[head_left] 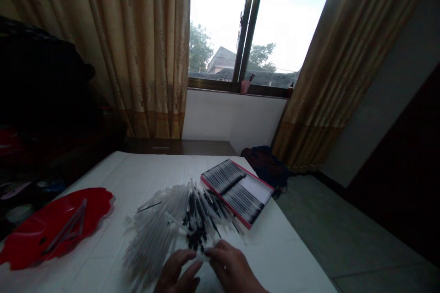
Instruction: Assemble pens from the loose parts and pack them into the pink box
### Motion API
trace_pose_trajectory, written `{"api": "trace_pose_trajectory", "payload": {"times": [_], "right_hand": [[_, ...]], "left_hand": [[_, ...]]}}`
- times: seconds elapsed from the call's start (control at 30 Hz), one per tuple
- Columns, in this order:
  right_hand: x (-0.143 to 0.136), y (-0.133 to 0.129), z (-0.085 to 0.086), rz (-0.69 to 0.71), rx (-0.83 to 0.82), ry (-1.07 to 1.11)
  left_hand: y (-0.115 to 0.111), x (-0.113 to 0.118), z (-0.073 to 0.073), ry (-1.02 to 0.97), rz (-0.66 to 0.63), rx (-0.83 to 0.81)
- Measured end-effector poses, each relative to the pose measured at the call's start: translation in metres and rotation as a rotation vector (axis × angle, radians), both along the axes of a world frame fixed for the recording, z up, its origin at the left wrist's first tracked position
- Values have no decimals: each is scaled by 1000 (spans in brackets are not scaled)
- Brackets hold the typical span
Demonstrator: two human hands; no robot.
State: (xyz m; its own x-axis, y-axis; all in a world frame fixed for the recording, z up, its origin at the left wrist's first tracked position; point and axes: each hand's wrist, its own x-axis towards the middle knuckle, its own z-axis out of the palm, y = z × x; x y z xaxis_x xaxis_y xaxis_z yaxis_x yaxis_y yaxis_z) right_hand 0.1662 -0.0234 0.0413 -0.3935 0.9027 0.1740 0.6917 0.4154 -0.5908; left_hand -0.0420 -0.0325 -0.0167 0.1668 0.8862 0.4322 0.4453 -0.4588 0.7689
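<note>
Low in the head view, my left hand [180, 271] and my right hand [231, 263] meet with fingertips close together. Both are closed in a pinch around something small and pale, too blurred to name. Just beyond the fingertips lies a little heap of small black caps [196, 238]. A large pile of clear plastic pen barrels [156, 229] spreads to the left, beyond my left hand. Dark-ended pens [206, 206] lie loose at the pile's right side. Farther right, a shallow red-edged box [250, 226] holds two rows of pens with black ends.
A white-covered table [275, 252] carries everything. On its left sits a red scalloped tray [92, 197] with a few clear pieces in it. Dark cloth [264, 162] lies beyond the far right corner. Behind are curtains and a window with a pink cup [245, 86] on its sill.
</note>
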Motion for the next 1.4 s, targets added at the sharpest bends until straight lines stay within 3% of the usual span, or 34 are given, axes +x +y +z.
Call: {"api": "trace_pose_trajectory", "payload": {"times": [0.1,0.17,0.27,0.33,0.47,0.57,0.77,0.9,1.1,1.4], "right_hand": [[-7,-7,-16,95,20,137],[-5,-2,-17,80,17,222],[9,14,-8,-126,-54,264],[19,24,-2,-302,-63,168],[24,34,-2,-451,-43,-172],[17,36,-6,-458,-30,-309],[15,31,-2,-465,-41,-378],[31,10,3,-432,-47,-259],[55,-22,7,-247,256,170],[55,-24,15,-178,311,131]], "left_hand": [[3,-1,-4,220,-38,121],[5,1,-9,216,-38,104],[5,3,-18,34,98,6],[5,3,-23,-96,170,-89],[8,-1,-26,-121,124,-185],[9,-3,-25,-24,108,-72],[10,-2,-23,208,95,234],[9,-3,-16,255,136,365],[4,-1,3,285,177,413],[3,-1,7,325,164,461]]}}
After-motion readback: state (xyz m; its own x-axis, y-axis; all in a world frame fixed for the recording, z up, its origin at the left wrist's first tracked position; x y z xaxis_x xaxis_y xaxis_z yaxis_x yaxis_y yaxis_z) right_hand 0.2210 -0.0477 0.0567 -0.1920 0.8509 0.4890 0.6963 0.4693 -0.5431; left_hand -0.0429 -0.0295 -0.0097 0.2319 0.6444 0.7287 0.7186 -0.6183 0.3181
